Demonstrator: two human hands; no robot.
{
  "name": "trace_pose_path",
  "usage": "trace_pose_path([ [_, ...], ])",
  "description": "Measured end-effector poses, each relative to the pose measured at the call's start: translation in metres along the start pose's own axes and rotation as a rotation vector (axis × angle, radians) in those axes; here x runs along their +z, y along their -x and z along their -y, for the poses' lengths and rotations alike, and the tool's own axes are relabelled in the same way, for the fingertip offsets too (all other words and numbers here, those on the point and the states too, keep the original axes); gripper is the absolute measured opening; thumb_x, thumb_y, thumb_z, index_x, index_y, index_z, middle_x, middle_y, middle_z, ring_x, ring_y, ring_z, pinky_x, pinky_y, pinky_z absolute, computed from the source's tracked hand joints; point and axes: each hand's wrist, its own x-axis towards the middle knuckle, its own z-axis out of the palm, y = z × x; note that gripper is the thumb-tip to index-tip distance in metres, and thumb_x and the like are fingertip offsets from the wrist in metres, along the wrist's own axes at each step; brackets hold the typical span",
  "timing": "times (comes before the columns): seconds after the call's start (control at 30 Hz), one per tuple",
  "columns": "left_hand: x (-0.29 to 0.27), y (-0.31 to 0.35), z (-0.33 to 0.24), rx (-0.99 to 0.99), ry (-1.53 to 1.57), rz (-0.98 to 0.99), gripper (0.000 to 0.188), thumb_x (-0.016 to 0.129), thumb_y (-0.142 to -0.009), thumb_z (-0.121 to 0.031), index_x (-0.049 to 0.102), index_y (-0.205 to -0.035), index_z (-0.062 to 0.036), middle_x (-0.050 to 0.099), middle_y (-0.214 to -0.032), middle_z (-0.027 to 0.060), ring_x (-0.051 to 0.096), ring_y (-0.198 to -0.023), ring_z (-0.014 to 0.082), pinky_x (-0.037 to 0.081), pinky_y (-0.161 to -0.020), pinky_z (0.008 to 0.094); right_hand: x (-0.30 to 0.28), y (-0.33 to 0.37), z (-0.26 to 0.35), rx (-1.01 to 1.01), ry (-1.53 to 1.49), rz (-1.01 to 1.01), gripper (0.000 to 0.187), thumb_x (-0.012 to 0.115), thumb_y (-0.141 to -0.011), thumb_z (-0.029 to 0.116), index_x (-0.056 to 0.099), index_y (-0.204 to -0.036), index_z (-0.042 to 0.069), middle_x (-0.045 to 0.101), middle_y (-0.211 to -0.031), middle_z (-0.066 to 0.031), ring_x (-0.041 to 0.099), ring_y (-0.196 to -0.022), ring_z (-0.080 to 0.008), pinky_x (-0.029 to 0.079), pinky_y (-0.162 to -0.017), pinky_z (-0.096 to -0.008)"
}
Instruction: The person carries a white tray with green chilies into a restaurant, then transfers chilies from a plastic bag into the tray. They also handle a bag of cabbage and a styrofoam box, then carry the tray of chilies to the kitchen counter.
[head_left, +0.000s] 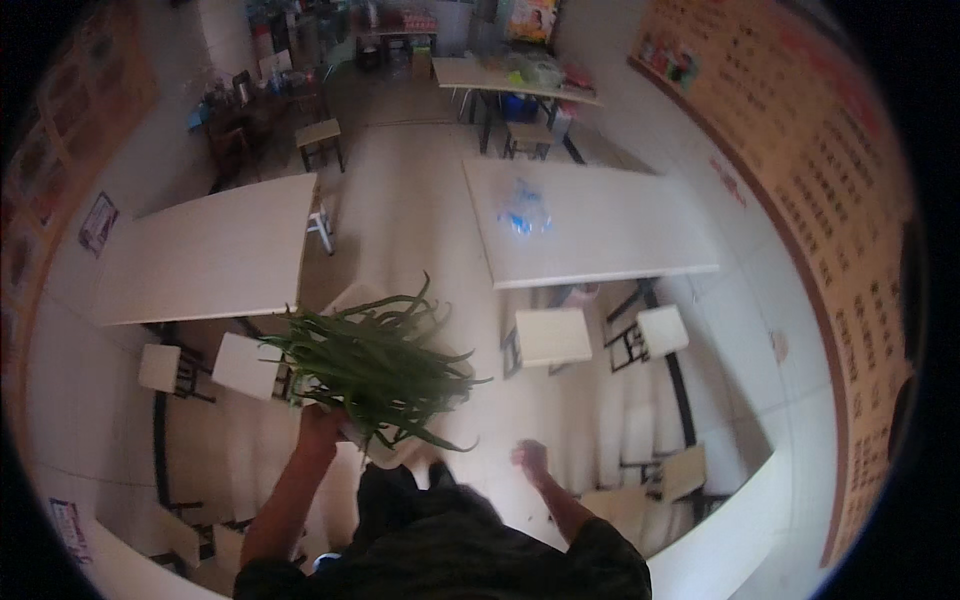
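My left hand (322, 425) grips the near left edge of a pale tray (385, 456) held out in front of me. Heaped on the tray is a big pile of long, thin green pods (375, 365), which look like green beans or long peppers; several hang past the rim. The pile hides most of the tray and part of my left fingers. My right hand (530, 458) hangs apart from the tray, to its right. Its fingers are curled in, and no object shows in them.
A long pale table (225, 245) stands on the left. On the right-hand table (610, 225) lies a crumpled clear-and-blue plastic item (525, 208). Stools (553, 337) flank the aisle (400, 200). Farther back, another table (515, 78) carries bagged goods.
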Motion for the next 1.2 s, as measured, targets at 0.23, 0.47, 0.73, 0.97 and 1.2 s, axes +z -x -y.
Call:
trace_pose_path([
  [0.23,0.062,-0.336,-0.134,0.173,0.181,0.191,0.026,0.06,-0.085,-0.016,0.057,-0.099,0.0055,0.063,-0.089,0.0132,0.063,-0.075,0.0221,0.053,-0.059,0.0347,0.178,-0.419,0.1,-0.041,0.489,-0.2,0.026,0.049,-0.093,0.022,0.057,-0.098,-0.002,0.063,-0.075,-0.0116,0.06,-0.058,-0.0174,0.05,-0.052,-0.0286],
  [0.47,0.168,-0.613,-0.315,0.145,-0.212,0.214,0.024,0.061,-0.079,-0.016,0.058,-0.092,0.0035,0.06,-0.08,0.0099,0.059,-0.066,0.0195,0.047,-0.052,0.033,0.232,-0.611,0.143,-0.119,0.395,-0.057,0.024,0.049,-0.092,0.019,0.055,-0.101,-0.002,0.063,-0.083,-0.0188,0.064,-0.065,-0.0246,0.053,-0.055,-0.032],
  [0.73,0.301,-0.906,-0.493,0.03,-0.234,-0.023,0.037,0.062,-0.083,-0.008,0.051,-0.117,0.0008,0.058,-0.098,0.0179,0.059,-0.081,0.0268,0.051,-0.061,0.0387,0.274,-0.936,0.184,-0.014,0.077,-0.324,0.029,0.051,-0.092,0.028,0.055,-0.096,-0.001,0.061,-0.069,-0.0181,0.059,-0.052,-0.0258,0.048,-0.043,-0.0337],
  [0.97,0.407,-1.154,-0.643,0.01,-0.032,-0.013,0.027,0.061,-0.08,-0.012,0.056,-0.103,0.0003,0.061,-0.09,0.0085,0.059,-0.069,0.0168,0.046,-0.05,0.0304,0.46,-1.329,0.361,-0.203,0.569,-0.08,0.02,0.052,-0.092,0.02,0.055,-0.094,0.0,0.06,-0.069,-0.0125,0.056,-0.052,-0.0186,0.045,-0.044,-0.0296],
  [1.2,0.491,-1.423,-0.748,0.114,0.116,0.087,0.038,0.062,-0.076,-0.008,0.055,-0.112,-0.001,0.061,-0.099,0.0087,0.062,-0.08,0.0185,0.053,-0.057,0.0323,0.642,-1.677,0.467,-0.223,0.53,0.115,0.022,0.049,-0.093,0.017,0.056,-0.099,-0.003,0.061,-0.07,-0.0131,0.057,-0.056,-0.0168,0.047,-0.051,-0.0274],
])
